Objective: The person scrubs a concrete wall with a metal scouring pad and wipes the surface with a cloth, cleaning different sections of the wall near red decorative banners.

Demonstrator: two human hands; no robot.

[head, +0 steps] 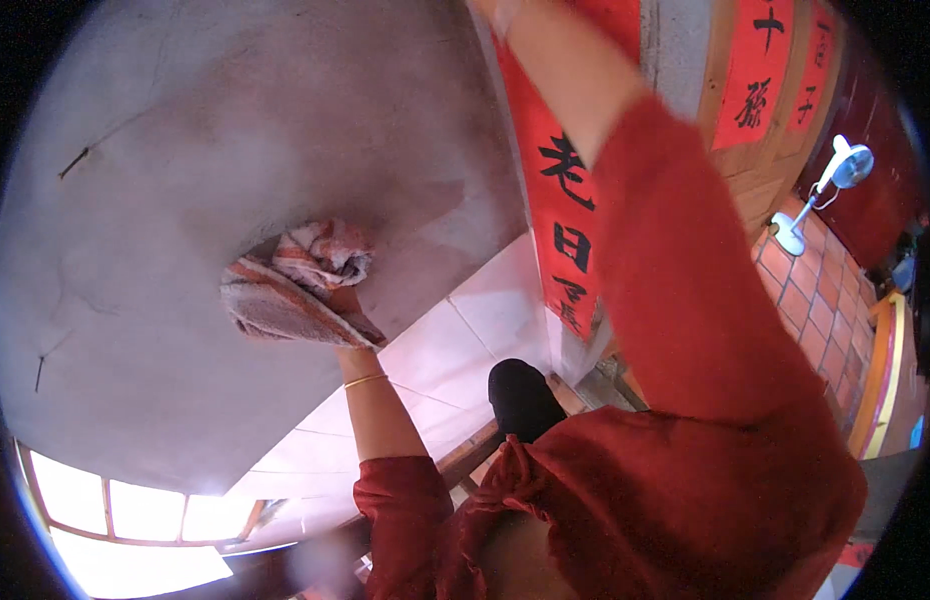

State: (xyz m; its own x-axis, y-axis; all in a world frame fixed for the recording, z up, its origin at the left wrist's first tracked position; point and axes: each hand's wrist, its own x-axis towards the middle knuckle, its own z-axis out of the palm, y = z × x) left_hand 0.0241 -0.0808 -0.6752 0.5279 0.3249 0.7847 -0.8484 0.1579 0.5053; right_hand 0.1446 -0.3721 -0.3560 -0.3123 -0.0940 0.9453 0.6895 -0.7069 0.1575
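My left hand (pixel 345 301) is mostly hidden by a striped terry towel (pixel 285 300), pale with brownish-orange bands. The towel is bunched over the hand and hangs in loose folds about the wrist, where a thin gold-coloured bracelet (pixel 366 381) shows. Behind the towel stands a grey plastered wall (pixel 172 225) with darker smudges; whether the cloth touches it I cannot tell. My right forearm (pixel 570 67) reaches up past a red paper strip with black brush writing (pixel 562 202). It blurs at the top edge, and the right hand lies out of view.
White tiles (pixel 465 337) cover the lower wall, with a wooden bar (pixel 472 454) near my dark-clad knee (pixel 521 397). Two nails (pixel 74 163) stick out of the plaster. A standing fan (pixel 817 187) is on the red-tiled floor (pixel 817 300) at right. Bright windows (pixel 142 510) lie lower left.
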